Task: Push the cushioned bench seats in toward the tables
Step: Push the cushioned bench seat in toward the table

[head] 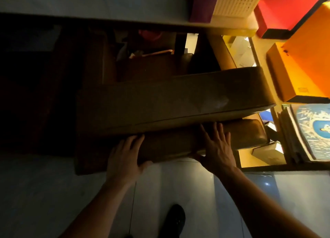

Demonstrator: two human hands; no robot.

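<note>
Hands lie flat and spread on the padded back of the cushioned bench (205, 139). The left hand (125, 153) presses its palm on the back's near face, fingers fanned up toward the seam where back meets seat, thumb hooked under the lower edge. The right hand (217, 146) is likewise splayed, farther along the same back, fingertips reaching the seam, thumb below. Neither hand closes around anything. Beyond the hands the bench seat cushion (169, 103) stretches across, and past that the table (89, 3) edge overhangs. A dark shoe (175, 220) stands on the tiled floor (44, 193) beneath the bench.
</note>
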